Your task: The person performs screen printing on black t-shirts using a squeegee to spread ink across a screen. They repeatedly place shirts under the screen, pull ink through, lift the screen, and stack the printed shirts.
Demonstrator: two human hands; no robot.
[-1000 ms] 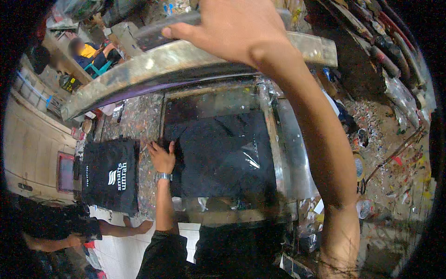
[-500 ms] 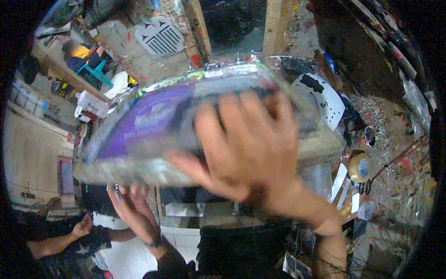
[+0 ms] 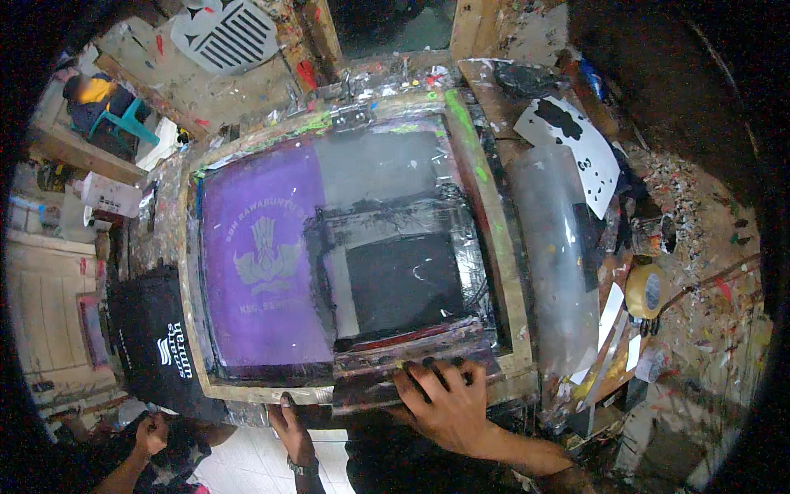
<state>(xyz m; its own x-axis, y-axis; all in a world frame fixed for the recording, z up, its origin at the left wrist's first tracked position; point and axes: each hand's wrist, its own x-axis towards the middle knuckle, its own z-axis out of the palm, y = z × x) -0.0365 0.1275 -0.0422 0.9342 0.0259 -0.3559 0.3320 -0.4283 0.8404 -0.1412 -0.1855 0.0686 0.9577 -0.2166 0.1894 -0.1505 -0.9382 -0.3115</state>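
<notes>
Wooden-framed screen (image 3: 263,398), purple mesh at left, black panel at right, lying flat on the paint-spattered table (image 3: 167,214); right hand (image 3: 444,405), fingers bent over a dark bar (image 3: 366,395) along its near edge, firmness of grip unclear; left hand (image 3: 292,432), thumb against same edge, grasp unclear; black printed fabric (image 3: 152,321), just left.
</notes>
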